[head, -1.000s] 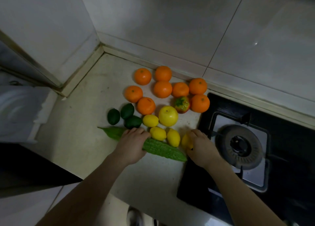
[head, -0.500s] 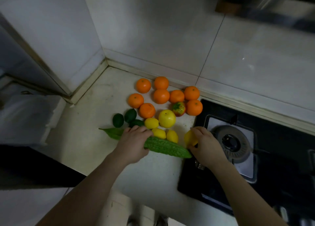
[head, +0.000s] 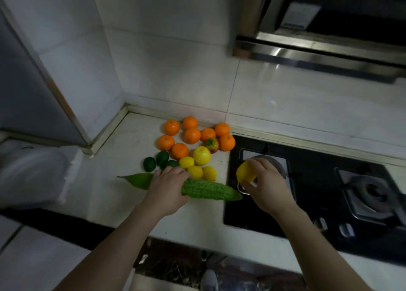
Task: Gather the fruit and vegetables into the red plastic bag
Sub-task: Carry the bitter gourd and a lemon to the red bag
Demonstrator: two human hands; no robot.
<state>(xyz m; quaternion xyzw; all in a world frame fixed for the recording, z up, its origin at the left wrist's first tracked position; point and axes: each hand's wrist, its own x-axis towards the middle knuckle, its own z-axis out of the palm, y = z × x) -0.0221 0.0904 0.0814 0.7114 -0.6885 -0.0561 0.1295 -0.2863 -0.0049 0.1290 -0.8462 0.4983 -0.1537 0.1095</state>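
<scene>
Pale stone counter in a corner of white wall tiles, in dim light. On its right side, set in, a black gas hob. Above that, on the wall, a steel range hood. At far left a grey panel, and below it something pale and blurred, not possible to say what. Under the counter edge, dark floor and the toe of a shoe.

Near the back wall, eight oranges in a loose cluster. Just in front of them, one small red-and-green fruit, a yellow apple, three lemons close together, and three limes to their left.

Left hand: lies over a bumpy green bitter gourd at the front of the pile, fingers curled down around it in a grip. Right tip of the gourd reaches the hob edge. Lifted or flat on the counter, cannot tell. Left of the hand, a smooth green pointed end. Part of the gourd or a separate leaf, cannot tell.

Right hand: holds a fourth lemon above the left part of the hob, fingers and thumb closed round it, clear of the counter.
</scene>
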